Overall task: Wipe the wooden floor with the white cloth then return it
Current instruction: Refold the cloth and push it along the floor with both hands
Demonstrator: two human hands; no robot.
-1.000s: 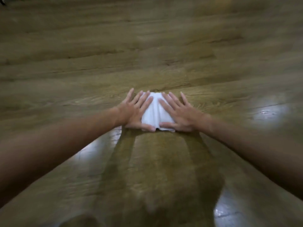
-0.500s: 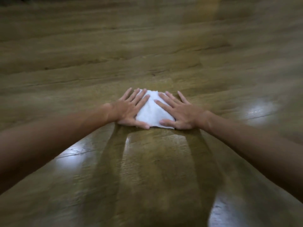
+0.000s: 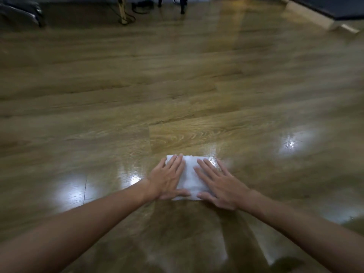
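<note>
A folded white cloth (image 3: pixel 189 178) lies flat on the wooden floor (image 3: pixel 177 85) just below the middle of the view. My left hand (image 3: pixel 169 179) presses on its left part with straight, spread fingers. My right hand (image 3: pixel 218 184) presses on its right part the same way, fingers pointing away from me. The cloth shows as a white strip between the two hands and along its far edge; the rest is hidden under my palms.
Furniture legs and cables (image 3: pixel 126 14) stand at the far edge of the floor. A dark object (image 3: pixel 21 12) lies far left, and a pale skirting board (image 3: pixel 315 18) runs far right. Bright light reflections shine on the planks either side of my hands.
The view has tilted up, so the far end of the room now shows. Hands and cloth sit lower and further right in view, still pressed flat on the cloth.
</note>
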